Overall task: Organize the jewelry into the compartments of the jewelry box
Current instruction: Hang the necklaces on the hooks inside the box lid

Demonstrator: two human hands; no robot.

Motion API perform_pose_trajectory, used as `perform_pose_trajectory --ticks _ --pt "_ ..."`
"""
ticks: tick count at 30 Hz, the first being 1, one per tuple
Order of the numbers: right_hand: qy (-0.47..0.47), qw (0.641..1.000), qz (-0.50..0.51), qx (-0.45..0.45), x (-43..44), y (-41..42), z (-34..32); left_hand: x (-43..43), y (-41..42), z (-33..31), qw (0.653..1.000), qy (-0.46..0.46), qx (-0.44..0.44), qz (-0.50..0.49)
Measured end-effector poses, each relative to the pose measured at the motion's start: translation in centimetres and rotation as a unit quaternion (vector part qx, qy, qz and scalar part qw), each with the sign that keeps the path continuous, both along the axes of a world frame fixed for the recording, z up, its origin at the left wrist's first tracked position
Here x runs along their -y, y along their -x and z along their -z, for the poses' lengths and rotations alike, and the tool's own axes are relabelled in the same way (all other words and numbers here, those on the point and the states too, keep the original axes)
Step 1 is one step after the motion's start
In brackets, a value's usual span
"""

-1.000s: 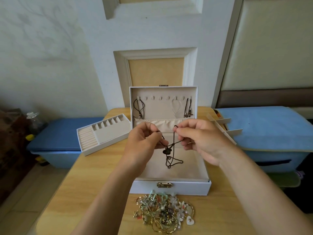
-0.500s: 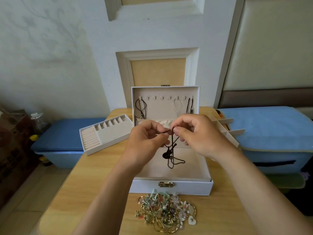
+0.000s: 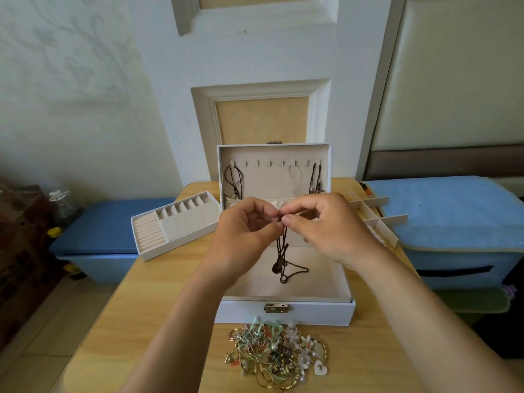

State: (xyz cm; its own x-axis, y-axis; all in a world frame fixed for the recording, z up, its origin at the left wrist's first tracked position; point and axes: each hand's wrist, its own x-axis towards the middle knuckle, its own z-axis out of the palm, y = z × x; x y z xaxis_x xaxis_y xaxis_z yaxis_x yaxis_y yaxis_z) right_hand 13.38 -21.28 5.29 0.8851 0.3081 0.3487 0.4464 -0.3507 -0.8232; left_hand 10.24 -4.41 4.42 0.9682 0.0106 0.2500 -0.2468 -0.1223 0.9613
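A white jewelry box stands open on the wooden table, its lid upright with a row of hooks. Three necklaces hang from the hooks: a dark one at the left, a thin pale one and a dark one at the right. Above the box's beige bottom, my left hand and my right hand both pinch the top of a dark cord necklace. Its pendant and loop dangle down onto the box floor. A heap of mixed jewelry lies in front of the box.
A removed insert tray with ring rolls and small compartments sits left of the box. Loose beige dividers lie at the right. Blue storage boxes stand beside the table on both sides. A wall is close behind.
Both hands have risen and drawn together toward the lid. The cord necklace is lifted higher, hanging straighter, with its pendant dangling lower in the box.
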Motion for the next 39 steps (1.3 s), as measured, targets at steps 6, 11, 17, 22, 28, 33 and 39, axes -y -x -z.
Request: perform_pose_trajectory --ticks 6,11,17,22,28,33,39 --pt "-0.028 0.999 -0.021 -0.025 -0.2 0.0 0.0 0.2 0.1 -0.3 0.999 -0.042 0.027 -0.023" --pt "0.013 1.0 -0.021 -0.012 -0.2 -0.2 0.0 0.2 0.2 -0.4 0.997 -0.059 0.025 -0.035" --pt "0.073 0.997 0.019 0.036 -0.5 -0.3 0.1 0.0 0.0 -0.2 0.993 -0.098 0.041 -0.059" --pt "0.052 0.997 0.031 0.039 -0.8 -0.6 0.5 0.0 -0.1 -0.1 0.988 -0.125 0.056 -0.07" --pt "0.079 0.991 -0.02 -0.103 -0.7 -0.9 1.8 -0.3 -0.1 -0.8 0.998 -0.011 0.024 -0.054" --pt "0.199 0.964 -0.066 -0.165 -1.7 -0.9 3.8 -0.8 -0.4 -1.1 0.998 0.051 0.011 -0.046" --pt "0.2 0.962 -0.07 -0.169 -3.1 -0.8 4.9 -1.2 -0.6 -1.1 0.996 0.072 0.01 -0.047"
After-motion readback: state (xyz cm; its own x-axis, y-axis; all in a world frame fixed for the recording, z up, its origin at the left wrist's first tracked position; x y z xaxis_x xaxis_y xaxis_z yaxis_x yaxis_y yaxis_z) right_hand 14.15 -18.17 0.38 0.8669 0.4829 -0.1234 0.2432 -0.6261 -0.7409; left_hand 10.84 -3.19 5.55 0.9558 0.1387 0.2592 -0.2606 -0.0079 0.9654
